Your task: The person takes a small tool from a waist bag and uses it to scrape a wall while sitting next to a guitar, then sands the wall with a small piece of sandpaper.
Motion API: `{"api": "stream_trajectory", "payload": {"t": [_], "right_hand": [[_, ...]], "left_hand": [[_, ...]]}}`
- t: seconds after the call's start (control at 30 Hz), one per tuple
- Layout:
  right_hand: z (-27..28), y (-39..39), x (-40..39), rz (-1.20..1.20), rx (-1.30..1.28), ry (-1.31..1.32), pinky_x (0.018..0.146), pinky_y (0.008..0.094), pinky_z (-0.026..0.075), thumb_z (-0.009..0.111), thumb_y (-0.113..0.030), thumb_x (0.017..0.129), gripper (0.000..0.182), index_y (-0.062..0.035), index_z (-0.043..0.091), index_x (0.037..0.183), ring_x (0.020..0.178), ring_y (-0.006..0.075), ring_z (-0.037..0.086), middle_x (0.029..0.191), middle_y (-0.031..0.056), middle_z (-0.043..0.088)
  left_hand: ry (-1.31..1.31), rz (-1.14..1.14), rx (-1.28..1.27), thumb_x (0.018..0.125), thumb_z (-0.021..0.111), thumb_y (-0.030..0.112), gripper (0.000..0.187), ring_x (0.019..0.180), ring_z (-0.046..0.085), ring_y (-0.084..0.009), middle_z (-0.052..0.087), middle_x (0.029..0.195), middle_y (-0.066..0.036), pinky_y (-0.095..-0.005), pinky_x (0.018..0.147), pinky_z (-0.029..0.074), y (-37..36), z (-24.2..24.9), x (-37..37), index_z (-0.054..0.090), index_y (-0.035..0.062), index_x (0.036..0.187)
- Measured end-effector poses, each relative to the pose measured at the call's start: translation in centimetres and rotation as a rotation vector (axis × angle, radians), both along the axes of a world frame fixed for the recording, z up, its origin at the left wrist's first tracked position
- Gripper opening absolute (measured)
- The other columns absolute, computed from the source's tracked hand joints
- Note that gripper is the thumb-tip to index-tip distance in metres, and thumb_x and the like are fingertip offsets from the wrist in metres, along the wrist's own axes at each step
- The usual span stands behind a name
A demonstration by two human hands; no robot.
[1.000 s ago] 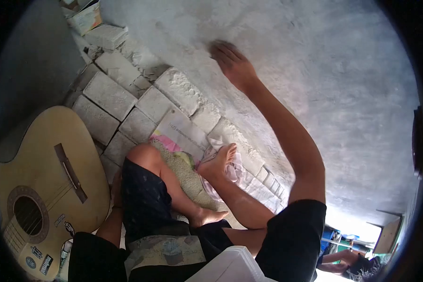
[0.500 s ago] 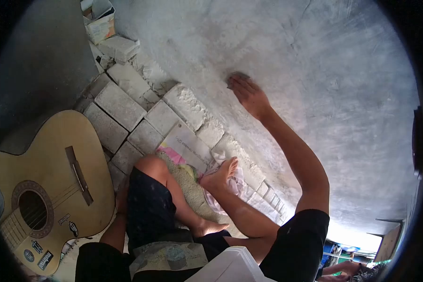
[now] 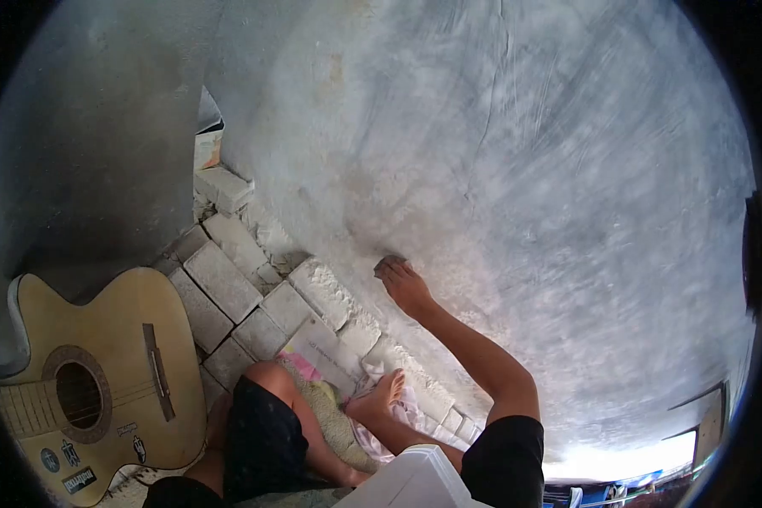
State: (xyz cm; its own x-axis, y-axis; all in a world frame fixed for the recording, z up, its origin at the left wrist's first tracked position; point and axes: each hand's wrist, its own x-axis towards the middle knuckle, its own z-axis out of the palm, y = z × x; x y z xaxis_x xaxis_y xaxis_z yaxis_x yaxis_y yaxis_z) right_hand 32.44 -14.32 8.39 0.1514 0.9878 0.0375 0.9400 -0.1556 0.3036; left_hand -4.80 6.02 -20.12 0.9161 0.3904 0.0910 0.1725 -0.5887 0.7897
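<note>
My right hand (image 3: pixel 408 288) is pressed to the grey plastered wall (image 3: pixel 567 195), the arm stretched forward. Under its fingers is a small dark grey pad (image 3: pixel 389 264), mostly covered, whose kind I cannot make out. My left hand (image 3: pixel 218 416) is low beside my bent knee, between the dark shorts and an acoustic guitar (image 3: pixel 127 364). Its fingers are hidden in shadow. The guitar has a pale wooden top with several stickers and lies nearest to that hand.
Grey paving blocks (image 3: pixel 222 279) and rough pale blocks (image 3: pixel 322 292) run along the wall's foot. A printed sheet (image 3: pixel 317 349), a sandy-coloured mat (image 3: pixel 334 415) and a pinkish cloth (image 3: pixel 406 415) lie by my bare foot. A white plastic piece (image 3: pixel 415 483) juts in at the bottom.
The view has tilted upward, so more wall shows and the guitar and blocks sit lower. My right hand, still on the wall with the pad, appears lower and slightly left.
</note>
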Motion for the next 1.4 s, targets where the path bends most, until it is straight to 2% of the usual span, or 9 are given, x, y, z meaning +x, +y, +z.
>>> {"api": "stream_trajectory", "payload": {"t": [0.23,0.5,0.67,0.73,0.77,0.83,0.93,1.13,1.4], "right_hand": [[5.5,6.1,0.9,-0.061,0.181,-0.001,0.111,0.0422,0.039,0.051,-0.008,0.09,0.033,-0.0026,0.059,0.122,0.13,0.0293,0.05,0.136,0.0122,0.055],[16.9,21.1,9.0,0.159,0.139,-0.692,0.11,0.0406,0.041,0.054,-0.012,0.088,0.047,-0.0037,0.052,0.134,0.137,0.0284,0.043,0.142,0.0121,0.051],[5.6,23.0,10.6,0.244,-0.004,-0.444,0.113,0.0388,0.038,0.052,-0.013,0.091,0.042,-0.0033,0.055,0.132,0.132,0.0271,0.049,0.141,0.0112,0.053],[6.5,24.5,11.5,0.198,0.028,-0.251,0.113,0.039,0.037,0.051,-0.012,0.091,0.042,-0.0052,0.056,0.132,0.132,0.0272,0.049,0.141,0.0107,0.053],[7.9,24.9,11.5,0.217,-0.016,-0.464,0.113,0.039,0.037,0.051,-0.012,0.091,0.042,-0.005,0.055,0.132,0.132,0.0269,0.048,0.141,0.0112,0.054],[8.7,25.1,8.3,0.141,0.092,-0.528,0.113,0.039,0.038,0.053,-0.012,0.09,0.041,-0.0038,0.056,0.13,0.13,0.0284,0.05,0.139,0.0129,0.055],[4.3,24.0,10.3,0.302,0.068,-0.378,0.108,0.0401,0.043,0.056,-0.014,0.089,0.038,-0.0036,0.058,0.125,0.128,0.0324,0.051,0.136,0.0151,0.056],[4.5,24.7,10.4,0.242,0.221,-0.589,0.11,0.0421,0.041,0.054,-0.012,0.089,0.04,0.0002,0.054,0.127,0.128,0.0328,0.051,0.134,0.0178,0.056],[1.5,13.6,-2.8,0.042,0.055,0.277,0.1,0.0427,0.048,0.048,0.0,0.089,0.036,-0.01,0.06,0.121,0.121,0.0305,0.054,0.127,0.0115,0.061]], "left_hand": [[0.094,-0.051,-0.105,0.096,0.048,0.018,0.045,0.136,0.042,-0.0339,0.047,0.144,-0.019,-0.0393,0.115,0.032,-1.8,-0.9,-4.3,0.049,0.0068,0.14],[0.289,-0.065,-0.261,0.095,0.048,0.019,0.044,0.135,0.044,-0.0336,0.048,0.143,-0.019,-0.0395,0.114,0.033,-5.1,-2.4,-12.9,0.051,0.0071,0.138],[0.303,-0.06,-0.299,0.095,0.049,0.019,0.044,0.134,0.044,-0.0334,0.049,0.142,-0.02,-0.0397,0.114,0.033,-7.0,-9.0,-15.8,0.053,0.0073,0.137],[0.206,-0.039,1.125,0.094,0.048,0.018,0.043,0.131,0.047,-0.0324,0.049,0.141,-0.021,-0.0407,0.112,0.035,-7.5,-18.2,-16.9,0.053,0.0064,0.136],[0.238,-0.075,1.099,0.094,0.048,0.018,0.043,0.131,0.047,-0.0324,0.049,0.141,-0.021,-0.0407,0.112,0.035,-8.4,-11.2,-17.4,0.053,0.0064,0.136],[0.402,0.03,-0.574,0.094,0.047,0.017,0.05,0.137,0.041,-0.0304,0.043,0.147,-0.018,-0.0407,0.114,0.031,-2.1,7.8,-11.2,0.044,0.0085,0.144],[0.694,-0.097,-0.18,0.095,0.045,0.017,0.054,0.141,0.035,-0.0301,0.038,0.151,-0.016,-0.0404,0.115,0.029,-4.8,-1.5,-13.1,0.037,0.01,0.148],[0.188,0.004,-0.233,0.096,0.044,0.017,0.052,0.141,0.033,-0.0341,0.039,0.151,-0.016,-0.0414,0.117,0.027,-4.7,2.4,-14.0,0.039,0.0089,0.148],[0.214,0.017,-0.238,0.098,0.042,0.02,0.048,0.14,0.036,-0.0312,0.042,0.148,-0.015,-0.0399,0.117,0.026,-5.6,-4.8,-13.5,0.042,0.0057,0.144]]}}
